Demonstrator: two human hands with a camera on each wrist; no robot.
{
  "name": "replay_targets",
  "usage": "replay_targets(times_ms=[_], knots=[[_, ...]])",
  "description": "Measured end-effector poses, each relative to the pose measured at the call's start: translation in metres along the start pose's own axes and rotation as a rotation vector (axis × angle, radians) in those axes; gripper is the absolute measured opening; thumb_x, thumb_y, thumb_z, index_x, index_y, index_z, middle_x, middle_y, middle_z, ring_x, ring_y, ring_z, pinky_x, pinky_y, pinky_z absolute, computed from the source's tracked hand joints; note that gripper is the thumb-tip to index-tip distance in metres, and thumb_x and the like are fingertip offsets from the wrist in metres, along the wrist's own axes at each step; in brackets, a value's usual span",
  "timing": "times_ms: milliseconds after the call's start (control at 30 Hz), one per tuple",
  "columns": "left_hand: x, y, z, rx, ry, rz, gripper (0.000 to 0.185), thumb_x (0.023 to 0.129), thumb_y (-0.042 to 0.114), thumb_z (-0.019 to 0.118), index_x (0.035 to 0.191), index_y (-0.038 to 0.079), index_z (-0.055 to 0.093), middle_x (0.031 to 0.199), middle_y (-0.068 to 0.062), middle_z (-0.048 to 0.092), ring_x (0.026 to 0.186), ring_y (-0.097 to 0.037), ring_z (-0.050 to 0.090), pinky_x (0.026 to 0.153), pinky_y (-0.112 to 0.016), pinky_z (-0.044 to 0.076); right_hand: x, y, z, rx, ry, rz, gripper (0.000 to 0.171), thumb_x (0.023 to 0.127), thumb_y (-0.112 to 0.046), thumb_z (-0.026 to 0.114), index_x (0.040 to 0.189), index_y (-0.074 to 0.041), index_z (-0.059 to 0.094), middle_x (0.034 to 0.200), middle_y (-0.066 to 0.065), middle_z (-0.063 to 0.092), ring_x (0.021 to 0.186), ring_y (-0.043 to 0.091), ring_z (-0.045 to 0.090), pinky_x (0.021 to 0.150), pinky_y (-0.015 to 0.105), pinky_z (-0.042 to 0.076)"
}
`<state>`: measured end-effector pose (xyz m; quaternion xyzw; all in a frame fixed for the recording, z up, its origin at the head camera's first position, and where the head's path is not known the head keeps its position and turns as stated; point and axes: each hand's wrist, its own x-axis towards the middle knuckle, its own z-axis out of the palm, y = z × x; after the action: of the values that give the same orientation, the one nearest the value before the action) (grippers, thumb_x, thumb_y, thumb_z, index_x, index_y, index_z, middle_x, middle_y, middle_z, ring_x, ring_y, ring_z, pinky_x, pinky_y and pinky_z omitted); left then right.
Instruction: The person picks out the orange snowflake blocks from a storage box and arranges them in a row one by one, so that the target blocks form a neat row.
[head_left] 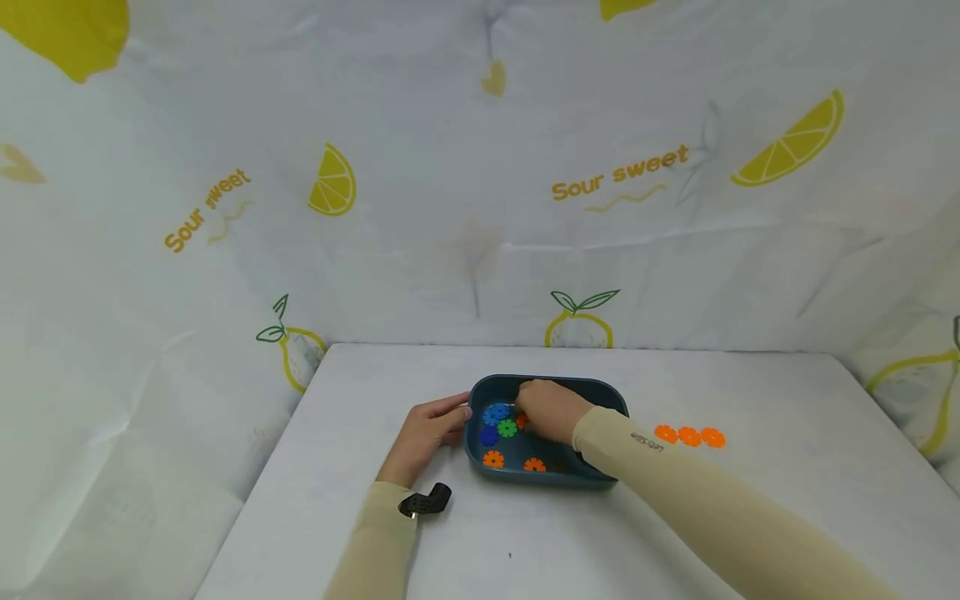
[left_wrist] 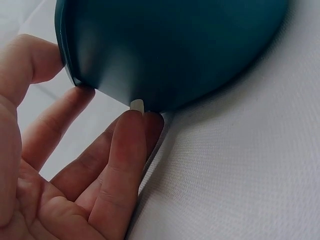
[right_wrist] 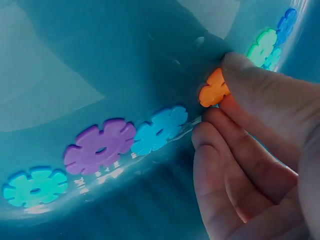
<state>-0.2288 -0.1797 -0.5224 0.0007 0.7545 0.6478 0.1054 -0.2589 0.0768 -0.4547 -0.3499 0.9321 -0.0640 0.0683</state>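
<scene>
A dark blue tray (head_left: 609, 398) sits mid-table with several flower-shaped plastic discs inside: blue (head_left: 497, 413), green (head_left: 507, 428) and orange (head_left: 492, 458). My right hand (head_left: 551, 410) reaches into the tray. In the right wrist view its fingertips (right_wrist: 235, 75) pinch a small orange disc (right_wrist: 214, 89) near the tray's inner wall, beside a purple disc (right_wrist: 100, 146) and a light blue disc (right_wrist: 161, 130). My left hand (head_left: 431, 427) lies against the tray's left side. Its straight fingers (left_wrist: 131, 135) and thumb touch the outer wall (left_wrist: 175, 50).
Three orange discs (head_left: 688, 436) lie in a row on the white table (head_left: 787, 500), right of the tray. A lemon-print white cloth (head_left: 480, 167) walls in the back and sides. A black wrist camera (head_left: 425, 502) sits on my left sleeve.
</scene>
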Motion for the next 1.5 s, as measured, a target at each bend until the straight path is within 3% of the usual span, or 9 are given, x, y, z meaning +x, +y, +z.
replay_targets(times_ms=[233,500,667,867,1067,1267,1500], knots=[[0.000,0.003,0.001,0.016,0.008,0.003,0.046,0.096,0.047,0.080,0.139,0.030,0.075,0.142,0.000,0.074,0.111,-0.019,0.077,0.097,-0.037,0.064,0.001,-0.004,-0.005,-0.008,-0.031,0.041,0.009,0.092,-0.009,0.085,0.098,-0.005,0.079,0.094,0.006,0.072,0.084,0.018,0.065,0.087,0.038,0.064],[-0.001,0.001,0.001,0.004,0.013,0.002,0.046,0.096,0.046,0.080,0.138,0.029,0.075,0.142,-0.001,0.074,0.109,-0.020,0.077,0.097,-0.037,0.064,0.003,-0.009,-0.005,0.011,-0.080,0.099,0.021,0.086,-0.018,0.091,0.090,-0.009,0.073,0.091,0.003,0.065,0.078,0.016,0.057,0.078,0.037,0.060],[0.002,-0.001,0.001,-0.010,0.001,0.001,0.047,0.096,0.046,0.081,0.139,0.028,0.075,0.143,-0.002,0.074,0.111,-0.019,0.077,0.098,-0.038,0.064,0.004,-0.009,-0.004,0.026,-0.115,0.113,0.027,0.082,-0.026,0.094,0.086,-0.012,0.071,0.093,0.001,0.064,0.080,0.016,0.056,0.079,0.036,0.059],[0.000,-0.001,0.000,-0.017,-0.007,-0.009,0.047,0.095,0.047,0.081,0.139,0.030,0.075,0.142,-0.001,0.074,0.111,-0.019,0.077,0.098,-0.037,0.064,0.005,-0.006,-0.002,0.050,-0.123,0.113,0.033,0.080,-0.032,0.095,0.092,-0.015,0.070,0.091,-0.003,0.064,0.080,0.013,0.058,0.082,0.034,0.060],[-0.003,0.002,0.001,-0.013,-0.003,-0.007,0.047,0.097,0.047,0.080,0.141,0.030,0.074,0.142,-0.001,0.074,0.112,-0.020,0.078,0.098,-0.036,0.064,0.005,-0.001,-0.005,0.186,-0.095,0.130,0.030,0.081,-0.021,0.093,0.098,-0.017,0.069,0.084,-0.007,0.067,0.077,0.013,0.061,0.079,0.032,0.059],[-0.003,0.004,0.004,-0.014,0.004,0.000,0.046,0.098,0.044,0.079,0.141,0.028,0.074,0.142,-0.002,0.074,0.112,-0.020,0.078,0.099,-0.037,0.064,-0.001,0.005,-0.012,0.267,-0.069,0.130,0.030,0.086,-0.018,0.089,0.113,-0.014,0.077,0.097,-0.006,0.072,0.086,0.014,0.062,0.088,0.036,0.060],[-0.003,0.002,0.001,0.003,0.005,-0.006,0.046,0.098,0.045,0.079,0.141,0.028,0.074,0.141,-0.002,0.074,0.112,-0.020,0.078,0.099,-0.038,0.064,-0.017,0.003,-0.024,0.367,0.019,0.123,0.032,0.093,-0.019,0.084,0.123,-0.010,0.079,0.113,-0.002,0.076,0.097,0.013,0.063,0.098,0.039,0.061]])
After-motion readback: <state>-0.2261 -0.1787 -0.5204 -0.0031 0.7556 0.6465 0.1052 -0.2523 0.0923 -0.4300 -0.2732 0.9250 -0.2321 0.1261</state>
